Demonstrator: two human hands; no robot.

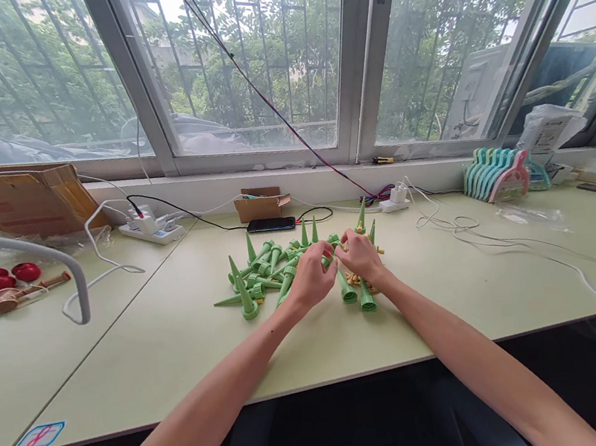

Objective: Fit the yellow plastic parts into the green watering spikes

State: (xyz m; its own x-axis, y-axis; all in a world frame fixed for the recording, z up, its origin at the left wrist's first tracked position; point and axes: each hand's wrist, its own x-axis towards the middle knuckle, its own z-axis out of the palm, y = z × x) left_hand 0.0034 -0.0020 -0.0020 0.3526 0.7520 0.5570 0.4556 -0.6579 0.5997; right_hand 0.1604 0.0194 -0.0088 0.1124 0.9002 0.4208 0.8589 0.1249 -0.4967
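Spikes (247, 304) are sitting heaped on the middle of the counter (145, 368); a phone (271, 225) is lying behind them, before a box (254, 210); a power strip (161, 235) is resting behind and to their left; toys (5, 301) are lying farther left, before a carton (23, 202); hangers (486, 174) are standing to the right, near the windows (251, 72).

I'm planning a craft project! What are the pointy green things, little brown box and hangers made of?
The pointy green things look like molded plastic with a slight sheen: even color, ridged collars. The little brown box seems to be matte cardboard, with its folded flaps showing. The hangers are probably smooth plastic, being evenly pastel, but I can't be sure.
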